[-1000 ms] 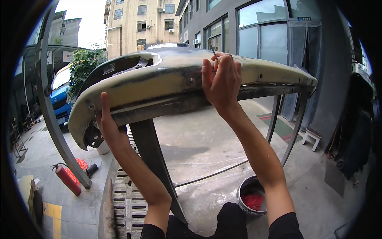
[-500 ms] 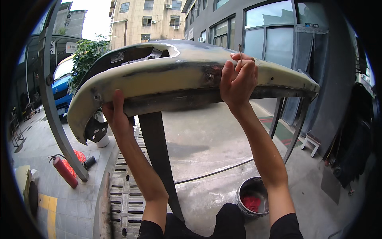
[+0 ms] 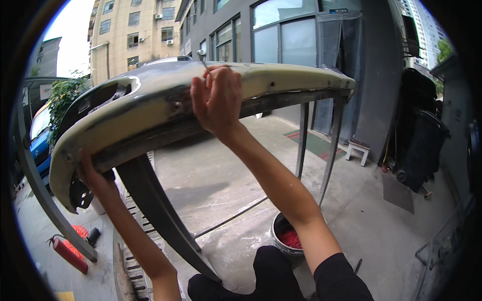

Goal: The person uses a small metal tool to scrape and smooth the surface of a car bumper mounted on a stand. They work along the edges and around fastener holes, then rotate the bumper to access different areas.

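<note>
Across the dark metal stand (image 3: 155, 203), the curved beige-and-grey bumper (image 3: 133, 119) sits farther left in view than earlier, right hand (image 3: 218, 98) curled closed around a thin grey rod (image 3: 205, 65) showing less than before, left hand (image 3: 96, 178) thumb against bumper's left end, other fingers hidden, can't tell spread.

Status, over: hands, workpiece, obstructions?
Left hand at bumper, lower left edge. Right hand holds thin tool. Workpiece on metal stand. Right hand hides part of front.
</note>
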Tool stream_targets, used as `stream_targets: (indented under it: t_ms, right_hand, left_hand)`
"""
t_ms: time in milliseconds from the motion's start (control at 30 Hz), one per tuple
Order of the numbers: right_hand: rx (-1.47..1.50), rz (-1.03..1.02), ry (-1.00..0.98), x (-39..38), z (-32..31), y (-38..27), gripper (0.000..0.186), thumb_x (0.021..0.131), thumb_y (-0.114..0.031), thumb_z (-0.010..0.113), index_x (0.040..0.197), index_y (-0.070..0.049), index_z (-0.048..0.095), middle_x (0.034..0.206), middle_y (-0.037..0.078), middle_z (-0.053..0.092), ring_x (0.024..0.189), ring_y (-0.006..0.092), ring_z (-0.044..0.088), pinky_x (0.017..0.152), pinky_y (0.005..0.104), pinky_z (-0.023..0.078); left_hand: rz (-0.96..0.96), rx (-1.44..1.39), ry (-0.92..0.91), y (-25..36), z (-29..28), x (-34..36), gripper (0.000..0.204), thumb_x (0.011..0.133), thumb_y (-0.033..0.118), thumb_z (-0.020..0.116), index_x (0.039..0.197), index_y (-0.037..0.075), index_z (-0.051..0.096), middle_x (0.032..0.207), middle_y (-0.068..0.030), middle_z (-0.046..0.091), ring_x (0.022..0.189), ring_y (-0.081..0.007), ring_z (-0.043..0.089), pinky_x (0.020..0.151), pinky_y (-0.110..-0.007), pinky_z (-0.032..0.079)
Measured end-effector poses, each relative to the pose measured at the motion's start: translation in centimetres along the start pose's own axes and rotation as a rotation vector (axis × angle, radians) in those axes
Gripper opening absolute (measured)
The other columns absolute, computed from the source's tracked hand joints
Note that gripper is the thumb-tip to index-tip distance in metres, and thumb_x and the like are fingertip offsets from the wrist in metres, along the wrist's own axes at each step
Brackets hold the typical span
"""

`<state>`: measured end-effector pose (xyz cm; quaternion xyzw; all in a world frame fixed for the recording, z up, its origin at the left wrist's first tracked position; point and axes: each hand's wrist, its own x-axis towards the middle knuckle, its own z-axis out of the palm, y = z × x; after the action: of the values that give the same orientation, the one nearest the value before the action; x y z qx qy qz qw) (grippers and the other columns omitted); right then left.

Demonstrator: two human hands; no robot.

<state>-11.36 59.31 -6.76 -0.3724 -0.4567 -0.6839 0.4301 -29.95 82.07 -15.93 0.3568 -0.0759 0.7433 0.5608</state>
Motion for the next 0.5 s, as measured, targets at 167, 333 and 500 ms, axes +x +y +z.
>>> stream_targets:
  t_ms: [167, 333, 500]
  right_hand:
    - [-0.064, -0.100, 0.033, 0.2, -0.5, 0.2, 0.025, 0.090, -0.023, 0.061, 0.081, -0.009, 0.042, 0.076, 0.006, 0.049, 0.067, 0.0235, 0.048, 0.071, 0.0379, 0.037]
    - [-0.053, -0.091, 0.110, 0.3, -0.3, 0.3, 0.024, 0.086, -0.018, 0.063, 0.080, -0.008, 0.041, 0.076, 0.005, 0.052, 0.064, 0.0234, 0.049, 0.067, 0.0367, 0.037]
    - [-0.032, -0.047, 0.111, 0.1, 0.0, -0.1, 0.024, 0.086, -0.018, 0.060, 0.078, -0.007, 0.041, 0.077, 0.009, 0.049, 0.068, 0.0276, 0.048, 0.068, 0.0392, 0.037]
  left_hand:
    - [0.036, 0.077, 0.027, -1.0, -0.3, -0.3, 0.053, 0.091, 0.036, 0.065, 0.130, 0.001, 0.055, 0.121, -0.0116, 0.061, 0.109, -0.0217, 0.059, 0.094, -0.037, 0.048]
    - [0.108, 0.049, 0.044, -1.8, -0.4, 0.2, 0.048, 0.092, 0.031, 0.066, 0.124, -0.004, 0.057, 0.118, -0.0140, 0.062, 0.104, -0.0208, 0.061, 0.092, -0.036, 0.050]
    - [0.146, 0.174, 0.048, -1.8, -1.4, 1.0, 0.046, 0.092, 0.029, 0.065, 0.124, -0.003, 0.057, 0.116, -0.0128, 0.063, 0.102, -0.0192, 0.061, 0.089, -0.033, 0.050]
